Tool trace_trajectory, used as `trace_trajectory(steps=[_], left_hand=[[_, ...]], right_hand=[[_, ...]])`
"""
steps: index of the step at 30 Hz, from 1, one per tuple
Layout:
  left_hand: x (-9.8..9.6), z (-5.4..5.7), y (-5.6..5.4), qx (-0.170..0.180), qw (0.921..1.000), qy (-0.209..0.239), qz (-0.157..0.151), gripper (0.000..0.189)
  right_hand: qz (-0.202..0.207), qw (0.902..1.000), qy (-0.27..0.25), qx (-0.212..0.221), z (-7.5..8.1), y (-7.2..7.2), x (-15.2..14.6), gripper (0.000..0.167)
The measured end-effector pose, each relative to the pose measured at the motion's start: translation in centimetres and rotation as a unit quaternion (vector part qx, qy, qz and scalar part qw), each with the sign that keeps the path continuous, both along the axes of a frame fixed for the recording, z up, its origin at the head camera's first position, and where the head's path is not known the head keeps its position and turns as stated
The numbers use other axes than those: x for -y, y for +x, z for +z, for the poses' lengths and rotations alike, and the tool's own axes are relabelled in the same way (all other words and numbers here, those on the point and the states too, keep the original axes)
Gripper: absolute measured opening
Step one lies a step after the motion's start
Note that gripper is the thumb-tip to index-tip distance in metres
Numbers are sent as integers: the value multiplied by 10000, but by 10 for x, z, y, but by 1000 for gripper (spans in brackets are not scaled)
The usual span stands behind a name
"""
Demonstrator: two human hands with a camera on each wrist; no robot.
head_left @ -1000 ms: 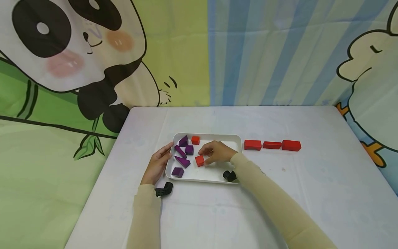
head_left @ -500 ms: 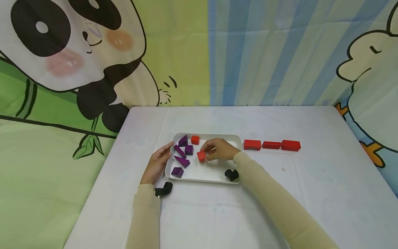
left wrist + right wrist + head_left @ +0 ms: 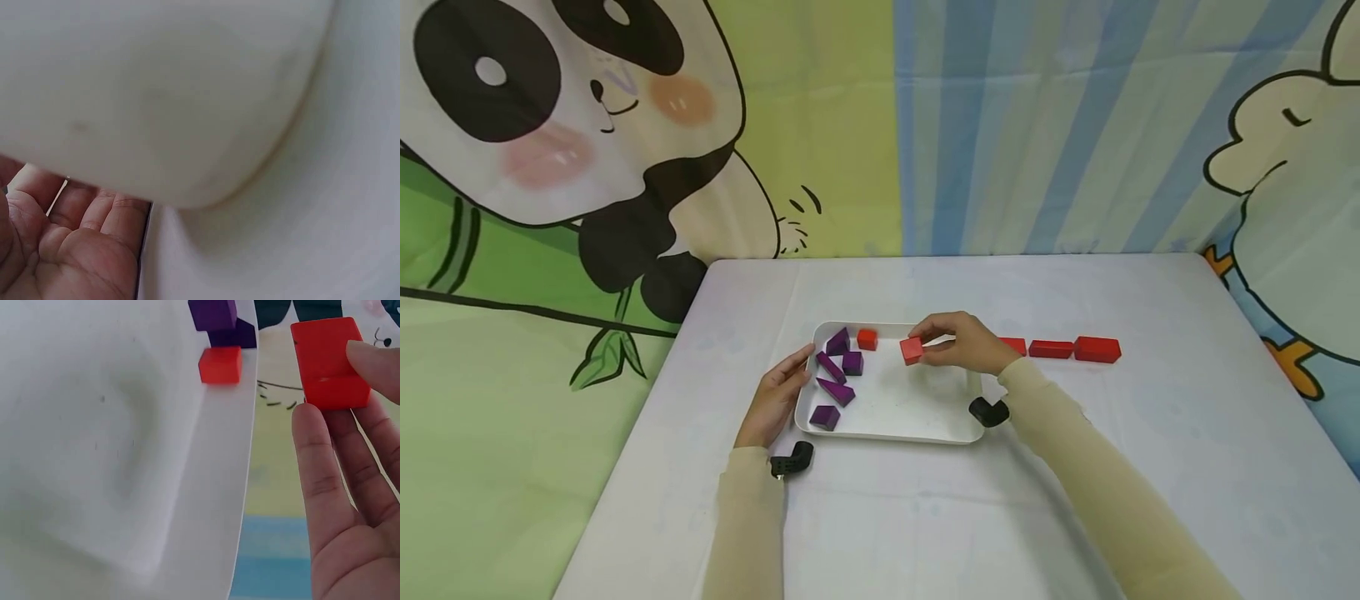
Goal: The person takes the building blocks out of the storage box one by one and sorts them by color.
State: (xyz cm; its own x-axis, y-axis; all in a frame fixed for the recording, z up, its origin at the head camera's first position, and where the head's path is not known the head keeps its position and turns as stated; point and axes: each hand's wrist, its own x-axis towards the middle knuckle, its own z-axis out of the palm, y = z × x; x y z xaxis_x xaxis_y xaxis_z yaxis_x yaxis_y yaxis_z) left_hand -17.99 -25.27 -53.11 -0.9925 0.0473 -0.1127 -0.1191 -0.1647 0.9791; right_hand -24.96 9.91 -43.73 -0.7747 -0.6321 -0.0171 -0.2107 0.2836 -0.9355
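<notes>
My right hand (image 3: 958, 340) pinches a red block (image 3: 912, 350) between thumb and fingertips, above the back part of the white tray (image 3: 887, 436). The right wrist view shows this red block (image 3: 331, 362) with the thumb on one side and fingers on the other. At the tray's left end, my left hand (image 3: 778, 400) rests its extended fingers against the rim. Its palm (image 3: 75, 256) shows beside the tray wall in the left wrist view. Inside the tray lie another red block (image 3: 867, 339) and several purple blocks, among them a wedge (image 3: 837, 392) and a cube (image 3: 852, 363).
To the right of the tray, several red blocks stand in a row on the white table, including a thin one (image 3: 1051, 349) and a larger one (image 3: 1097, 350). My right hand partly covers the nearest one (image 3: 1015, 346). A cartoon-print curtain (image 3: 820, 125) hangs behind the table.
My right hand has lifted the red block up from the tray's middle and moved it back and to the right. The left hand stays at the tray's left edge.
</notes>
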Motion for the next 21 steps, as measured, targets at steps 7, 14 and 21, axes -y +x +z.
trace_trajectory(steps=[7,14,21], left_hand=[[0,0,0,5,10000,-83,-35,55],[0,-1,1,97,9999,-60,24,56],[0,0,0,102,9998,-153,-22,56]], right_hand=[[-472,9989,-16,-8,5,1,-38,39],[-928,9954,220,-28,8,1,-81,41],[-1322,9891,614,-221,11,4,-123,41]])
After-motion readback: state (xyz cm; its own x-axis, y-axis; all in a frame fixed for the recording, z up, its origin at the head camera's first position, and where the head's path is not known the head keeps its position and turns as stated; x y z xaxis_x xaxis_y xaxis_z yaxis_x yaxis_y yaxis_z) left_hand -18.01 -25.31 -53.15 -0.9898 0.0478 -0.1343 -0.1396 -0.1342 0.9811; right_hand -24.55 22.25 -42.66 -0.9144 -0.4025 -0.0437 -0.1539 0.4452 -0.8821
